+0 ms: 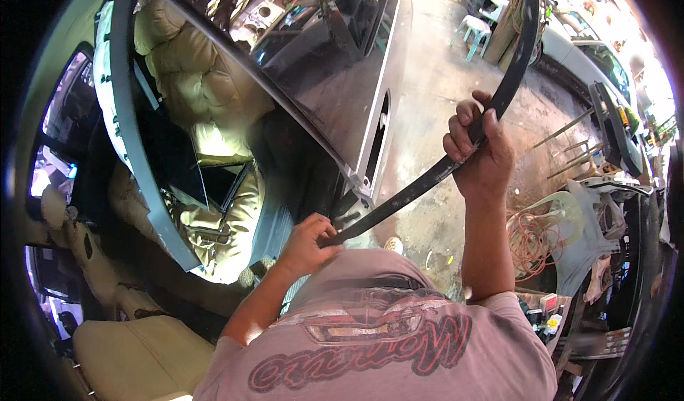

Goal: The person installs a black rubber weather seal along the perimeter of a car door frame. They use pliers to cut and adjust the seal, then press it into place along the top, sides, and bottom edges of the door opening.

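Note:
A long curved black strip (399,201) runs from my waist up past the top right, with pale smudges along it. My right hand (481,152) is closed around it at the middle right. My left hand (310,241) is closed on its lower end, just beside the bottom corner of an open car door (342,109), which has a silver edge and a long slot. Left of the door are the car's interior with tan padded seats (189,73), a curved grey-blue trim piece (146,209) and dark panes among the cushions.
A white-and-teal stool (470,30), a silver car (584,59), a long dark panel (616,130), coiled orange hose (531,248) and a pale plastic chair (577,230) stand to the right on the stained concrete floor (427,66). A tan seat back (135,351) is at the lower left.

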Demonstrator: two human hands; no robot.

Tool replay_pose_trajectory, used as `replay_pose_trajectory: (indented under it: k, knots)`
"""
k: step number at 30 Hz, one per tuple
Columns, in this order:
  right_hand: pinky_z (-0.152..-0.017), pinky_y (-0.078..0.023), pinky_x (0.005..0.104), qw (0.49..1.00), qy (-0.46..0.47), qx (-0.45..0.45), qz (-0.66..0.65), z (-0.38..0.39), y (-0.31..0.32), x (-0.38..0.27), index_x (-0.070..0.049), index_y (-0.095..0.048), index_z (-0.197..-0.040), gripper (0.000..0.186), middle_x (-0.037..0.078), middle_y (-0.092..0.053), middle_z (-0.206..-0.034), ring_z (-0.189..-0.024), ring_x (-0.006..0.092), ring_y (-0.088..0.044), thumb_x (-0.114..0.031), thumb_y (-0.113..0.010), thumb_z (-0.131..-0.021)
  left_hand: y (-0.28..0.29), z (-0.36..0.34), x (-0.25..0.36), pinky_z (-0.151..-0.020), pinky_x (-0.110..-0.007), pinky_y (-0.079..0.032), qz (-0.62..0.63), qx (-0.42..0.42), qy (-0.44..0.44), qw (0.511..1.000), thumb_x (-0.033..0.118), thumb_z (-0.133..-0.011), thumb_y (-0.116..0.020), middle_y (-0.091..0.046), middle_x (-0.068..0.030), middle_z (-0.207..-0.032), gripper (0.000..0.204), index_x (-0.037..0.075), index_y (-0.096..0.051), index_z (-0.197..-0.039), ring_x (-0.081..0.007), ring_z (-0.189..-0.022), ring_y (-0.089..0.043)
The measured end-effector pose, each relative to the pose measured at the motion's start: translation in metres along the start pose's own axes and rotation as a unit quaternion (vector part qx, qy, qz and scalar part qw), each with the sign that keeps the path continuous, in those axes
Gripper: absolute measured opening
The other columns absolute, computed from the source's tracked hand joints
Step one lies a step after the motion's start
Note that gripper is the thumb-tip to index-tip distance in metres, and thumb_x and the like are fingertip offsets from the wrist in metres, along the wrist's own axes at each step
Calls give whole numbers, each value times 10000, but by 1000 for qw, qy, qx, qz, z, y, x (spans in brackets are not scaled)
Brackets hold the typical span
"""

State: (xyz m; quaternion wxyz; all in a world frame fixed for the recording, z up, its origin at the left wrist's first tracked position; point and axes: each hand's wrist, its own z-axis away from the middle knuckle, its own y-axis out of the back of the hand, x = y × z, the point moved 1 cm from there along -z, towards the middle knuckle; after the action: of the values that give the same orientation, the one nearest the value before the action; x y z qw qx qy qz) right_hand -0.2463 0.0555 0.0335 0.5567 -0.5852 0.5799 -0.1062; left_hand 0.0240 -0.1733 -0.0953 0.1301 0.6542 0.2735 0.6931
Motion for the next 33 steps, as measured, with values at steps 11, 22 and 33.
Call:
replay_pose_trajectory:
  k: [11, 22, 33]
  knots:
    - [-559, -464, 226, 885, 211, -185, 371, -70, -230, 41, -70, -431, -1505, 541, 41, -676, -1019, -680, 40, -544, -249, -717, -1082, 9, -41, 25, -735, -437, -578, -87, 160, -143, 973, 262, -837, -935, -621, -168, -983, 451, -7, -630, -1033, -328, -818, -686]
    - [-643, -492, 454, 762, 160, -172, 604, -94, -304, 104, -20, -528, -1060, 278, 150, -621, -723, -656, 317, -643, -283, -574, -1137, 143, -22, 75, -962, -377, -580, 87, 216, -151, 961, 237, -874, -923, -710, -162, -1233, 700, -9, -578, -1432, -226, -1049, -710]
    - [-775, -488, 641, 715, 178, -156, 657, -51, -277, 128, -4, -460, -1381, 402, 310, -697, -859, -882, 569, -678, -302, -553, -1128, 415, -61, 296, -934, -347, -593, 232, 385, -409, 794, 221, -1068, -707, -682, -162, -1326, 783, -6, -286, -1688, -216, -1077, -718]
